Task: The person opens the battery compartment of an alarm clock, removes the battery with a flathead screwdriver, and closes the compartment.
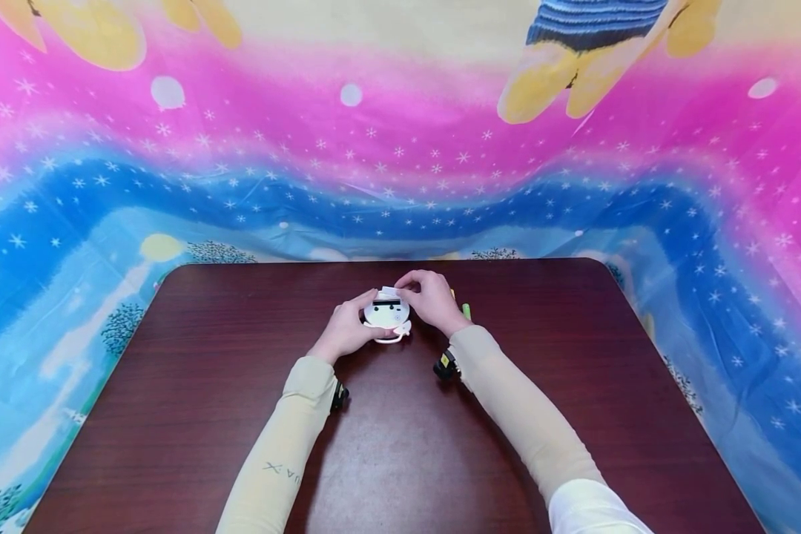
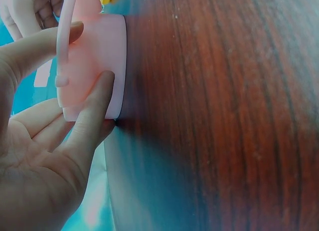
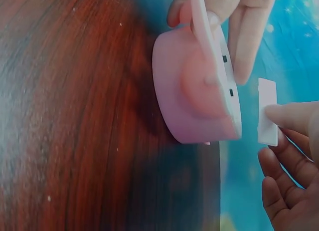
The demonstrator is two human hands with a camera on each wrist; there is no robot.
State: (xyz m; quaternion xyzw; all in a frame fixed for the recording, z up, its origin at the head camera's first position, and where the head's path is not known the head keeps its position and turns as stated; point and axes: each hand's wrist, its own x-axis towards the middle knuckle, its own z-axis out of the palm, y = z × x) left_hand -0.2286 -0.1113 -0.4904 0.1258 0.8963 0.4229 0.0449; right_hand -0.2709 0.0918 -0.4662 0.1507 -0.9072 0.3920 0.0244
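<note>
A round, pale device [image 1: 387,314] stands near the table's far edge, its top showing a dark rectangular slot and two dark dots. It looks pinkish in the wrist views, with a rounded bulge and a thin curved handle-like band. My left hand [image 1: 347,326] grips it from the left, fingers and thumb spread round its sides. Just above the device, my right hand [image 1: 434,300] pinches a small flat white rectangular cover [image 3: 267,111] between thumb and fingers. In the right wrist view a gap separates this cover from the device. What is inside the slot cannot be made out.
A small green item [image 1: 466,311] lies on the table behind the right hand, with a bit of yellow [image 1: 452,294] beside it, partly hidden. The dark reddish wooden table [image 1: 400,445] ends at a patterned cloth backdrop [image 1: 400,170]. Each wrist carries a small black camera.
</note>
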